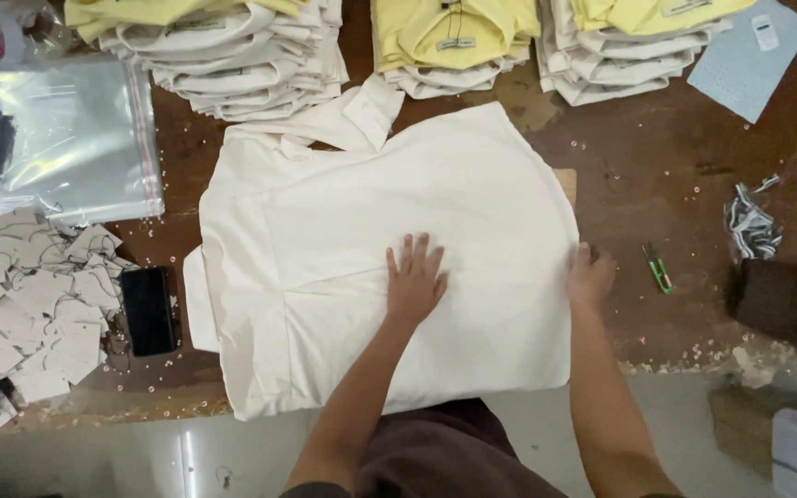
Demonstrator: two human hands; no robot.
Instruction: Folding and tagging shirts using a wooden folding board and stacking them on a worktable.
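**Inspector A:** The cream shirt is found laid flat on the brown desk, back side up, with one sleeve folded in across the body and the collar end turned toward the far stacks. Part of the lower edge is seen to overhang the near edge of the desk.

**Inspector B:** And the risks?

**Inspector A:** In my judgement, the fold could be pulled askew if the right edge is drawn while the cloth is held only at the centre. The overhanging edge could also slide off the desk, and the small pink specks scattered over the surface could be picked up by the fabric.

**Inspector B:** State of the hands?

**Inspector A:** The left hand is spread flat, fingers fanned, and pressed palm down on the middle of the shirt. The right hand is curled at the shirt's right edge, its fingers tucked against the fabric; whether the edge is actually pinched cannot be told.

**Inspector B:** Surroundings?

**Inspector A:** Stacks of folded shirts, cream with yellow on top, are noted along the far side. Clear plastic bags, paper tags and a black phone lie to the left; green snips lie to the right.
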